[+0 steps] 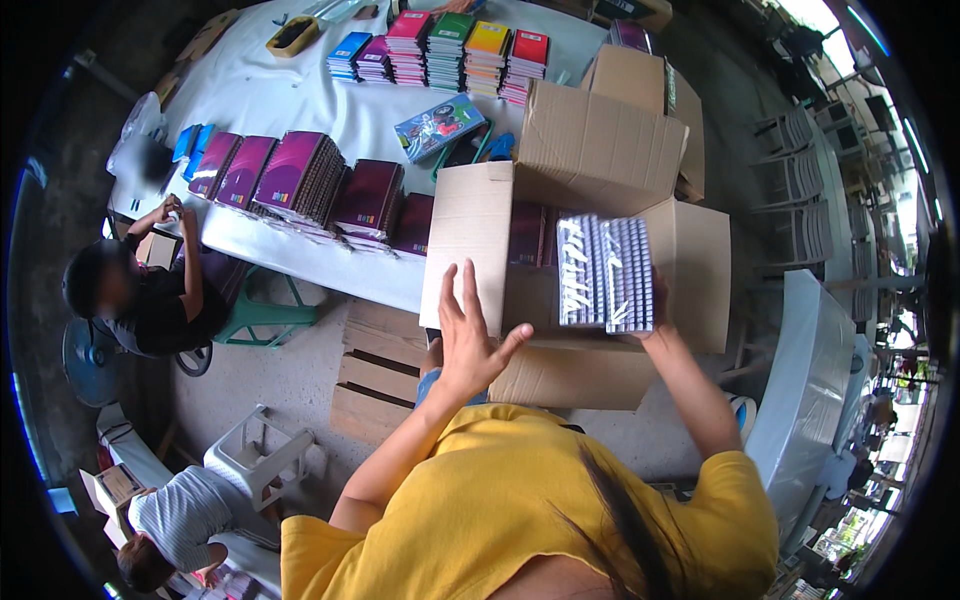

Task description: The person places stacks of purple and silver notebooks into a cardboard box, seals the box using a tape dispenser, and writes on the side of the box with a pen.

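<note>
My right hand (658,305) grips the right side of a plastic-wrapped pack of spiral notebooks (605,272), its rows of bindings facing up. The pack is over the opening of a large cardboard box (600,378) with its flaps spread. Inside the box, at its left, part of a dark purple notebook (527,235) shows. My left hand (467,340) is empty, fingers apart, in front of the box's left flap (465,225). Whether it touches the flap I cannot tell. The fingers of my right hand are mostly hidden behind the pack.
Stacks of purple notebooks (300,175) line the near edge of the white-covered table (270,240). Colourful notebook stacks (450,50) stand farther back. A second carton (625,75) is behind the box. One person (150,300) sits at left; another (190,515) bends at lower left near a white stool (255,455).
</note>
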The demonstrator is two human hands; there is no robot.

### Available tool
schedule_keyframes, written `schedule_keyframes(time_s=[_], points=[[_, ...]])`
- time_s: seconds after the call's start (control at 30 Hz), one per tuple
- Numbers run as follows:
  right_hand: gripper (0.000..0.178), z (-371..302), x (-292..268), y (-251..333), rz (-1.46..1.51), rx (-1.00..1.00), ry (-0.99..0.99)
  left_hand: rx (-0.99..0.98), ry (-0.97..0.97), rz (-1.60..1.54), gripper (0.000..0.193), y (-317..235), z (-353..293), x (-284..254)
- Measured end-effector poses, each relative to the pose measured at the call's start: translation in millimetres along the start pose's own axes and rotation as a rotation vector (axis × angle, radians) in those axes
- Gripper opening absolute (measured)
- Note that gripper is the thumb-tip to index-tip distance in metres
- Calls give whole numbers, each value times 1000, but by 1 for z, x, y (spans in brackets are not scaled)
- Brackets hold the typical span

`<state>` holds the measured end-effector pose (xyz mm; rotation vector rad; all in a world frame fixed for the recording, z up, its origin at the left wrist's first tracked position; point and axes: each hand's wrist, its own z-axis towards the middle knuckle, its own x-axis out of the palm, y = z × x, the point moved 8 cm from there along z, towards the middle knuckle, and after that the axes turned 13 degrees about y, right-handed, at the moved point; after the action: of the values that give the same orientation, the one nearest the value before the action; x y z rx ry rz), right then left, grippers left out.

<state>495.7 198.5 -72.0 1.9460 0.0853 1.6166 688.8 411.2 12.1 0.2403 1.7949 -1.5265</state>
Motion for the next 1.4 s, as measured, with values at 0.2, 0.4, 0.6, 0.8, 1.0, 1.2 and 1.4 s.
schedule_keyframes(time_s=[0.2,0.4,0.6,0.8,1.0,1.2,1.4], points=[[46,0,-41,-57,215,627,-197,-104,253,130,126,32,-15,79],[52,17,-123,-171,-265,963,-355,-147,315,105,124,34,-11,78],[54,30,-146,-201,-333,688,-190,-117,343,71,123,31,-5,77],[45,17,-127,-119,-737,944,-306,-106,338,43,121,35,-5,76],[66,25,-185,-143,-879,837,-308,-82,402,89,124,32,-1,79],[72,28,-181,-191,-798,793,-188,-50,431,2,123,37,2,72],[79,32,-181,-180,-950,946,-117,128,368,-52,110,26,6,55]])
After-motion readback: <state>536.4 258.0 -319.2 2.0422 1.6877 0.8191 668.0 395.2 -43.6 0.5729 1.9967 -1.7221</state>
